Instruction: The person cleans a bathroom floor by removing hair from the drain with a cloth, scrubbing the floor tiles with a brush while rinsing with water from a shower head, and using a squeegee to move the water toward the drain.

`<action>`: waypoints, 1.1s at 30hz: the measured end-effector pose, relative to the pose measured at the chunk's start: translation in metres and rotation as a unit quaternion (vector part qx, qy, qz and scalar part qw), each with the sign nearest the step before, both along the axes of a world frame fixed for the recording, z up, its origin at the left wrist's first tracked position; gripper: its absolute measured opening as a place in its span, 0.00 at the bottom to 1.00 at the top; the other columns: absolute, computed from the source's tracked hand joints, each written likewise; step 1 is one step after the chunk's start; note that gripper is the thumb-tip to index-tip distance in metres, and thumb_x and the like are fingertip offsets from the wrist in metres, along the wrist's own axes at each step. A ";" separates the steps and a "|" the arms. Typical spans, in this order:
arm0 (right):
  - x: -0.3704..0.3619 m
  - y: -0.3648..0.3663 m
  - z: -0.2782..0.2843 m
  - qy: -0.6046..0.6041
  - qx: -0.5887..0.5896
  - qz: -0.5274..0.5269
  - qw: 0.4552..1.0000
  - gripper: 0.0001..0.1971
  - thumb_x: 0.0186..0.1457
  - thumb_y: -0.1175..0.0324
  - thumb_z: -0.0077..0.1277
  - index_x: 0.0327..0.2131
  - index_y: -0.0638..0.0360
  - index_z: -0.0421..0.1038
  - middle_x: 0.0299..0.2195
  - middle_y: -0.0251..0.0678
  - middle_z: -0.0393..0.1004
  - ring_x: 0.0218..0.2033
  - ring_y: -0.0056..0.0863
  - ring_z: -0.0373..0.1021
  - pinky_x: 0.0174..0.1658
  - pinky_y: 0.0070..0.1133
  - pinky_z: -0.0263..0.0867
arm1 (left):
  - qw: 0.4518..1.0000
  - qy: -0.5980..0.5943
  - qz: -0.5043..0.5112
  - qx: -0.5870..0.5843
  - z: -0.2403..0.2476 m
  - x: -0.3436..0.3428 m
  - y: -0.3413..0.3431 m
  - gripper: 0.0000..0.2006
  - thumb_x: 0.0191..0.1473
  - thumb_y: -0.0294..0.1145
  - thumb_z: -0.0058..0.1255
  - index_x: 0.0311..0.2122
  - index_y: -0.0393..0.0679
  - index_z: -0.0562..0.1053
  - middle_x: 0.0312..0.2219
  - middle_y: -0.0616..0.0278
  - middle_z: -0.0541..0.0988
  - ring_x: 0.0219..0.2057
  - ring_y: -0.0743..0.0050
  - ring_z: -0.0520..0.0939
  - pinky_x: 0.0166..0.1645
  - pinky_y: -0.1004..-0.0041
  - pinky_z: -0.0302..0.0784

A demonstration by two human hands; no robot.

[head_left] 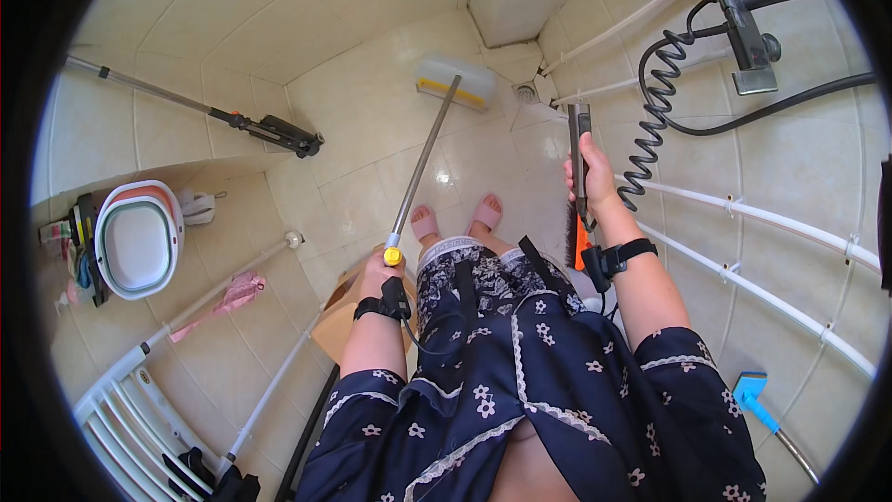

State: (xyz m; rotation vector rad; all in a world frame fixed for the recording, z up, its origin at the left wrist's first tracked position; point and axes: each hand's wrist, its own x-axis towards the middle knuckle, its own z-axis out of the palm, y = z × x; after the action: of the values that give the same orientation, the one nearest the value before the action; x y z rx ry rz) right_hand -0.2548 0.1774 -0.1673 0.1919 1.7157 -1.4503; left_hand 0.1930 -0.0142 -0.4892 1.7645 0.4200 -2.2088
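My left hand [378, 270] is closed round the upper end of a floor squeegee [427, 154], just below its yellow cap. The pole slants away from me, and its wide head with a yellow strip [455, 82] rests on the tiled floor. In my right hand [596, 172] is a dark grey spray gun [578, 151], held upright with the fingers wrapped round it. A jet of water cannot be made out. A coiled black hose [664, 93] hangs beside the right hand.
A round floor drain [526, 93] lies in the far corner. White pipes [790, 223] run along the right wall. An orange-backed brush [580, 246] stands below my right hand. At left are a collapsible basin [139, 240], a mop pole [167, 93] and a white rack [139, 418].
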 end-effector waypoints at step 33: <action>0.044 -0.103 0.099 0.276 -0.159 0.252 0.914 0.29 0.48 0.37 0.46 0.31 0.58 0.64 0.14 0.24 0.61 0.15 0.12 0.59 0.17 0.12 0.54 | 0.463 -0.390 -0.542 -0.583 0.403 -0.049 -0.072 0.21 0.43 0.30 0.52 0.45 0.48 0.62 0.28 0.46 0.76 0.32 0.43 0.76 0.34 0.58 0.71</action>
State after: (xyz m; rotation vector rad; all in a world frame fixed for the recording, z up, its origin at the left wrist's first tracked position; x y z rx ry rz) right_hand -0.2106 0.0741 -0.0679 -0.8543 1.7356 -1.4254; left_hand 0.1439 -0.0866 -0.0858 1.7433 -2.3118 -0.8373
